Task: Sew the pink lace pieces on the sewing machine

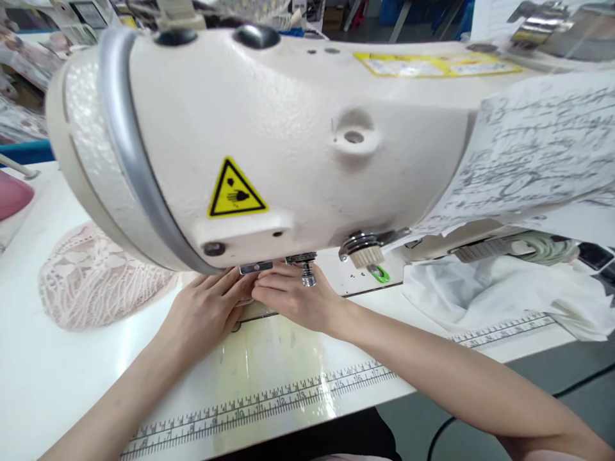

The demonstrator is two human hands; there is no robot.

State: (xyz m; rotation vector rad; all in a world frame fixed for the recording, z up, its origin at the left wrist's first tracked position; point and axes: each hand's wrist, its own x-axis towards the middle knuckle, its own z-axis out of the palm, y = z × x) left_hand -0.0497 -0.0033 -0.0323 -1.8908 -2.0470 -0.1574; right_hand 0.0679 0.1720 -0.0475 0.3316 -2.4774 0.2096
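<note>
Where grips meet: beneath cream metal sewing-machine head (288, 147)
Left grip (206, 314): released, flat on white table (48, 371)
Right grip (300, 301): clench cannot be told

Pink lace piece (91, 282), white cloth (480, 288), table ruler (269, 402).

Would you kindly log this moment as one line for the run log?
left hand: fingertips under sewing machine | right hand: fingertips meet left hand's | lace: left of hands | white cloth: right of hands
</note>
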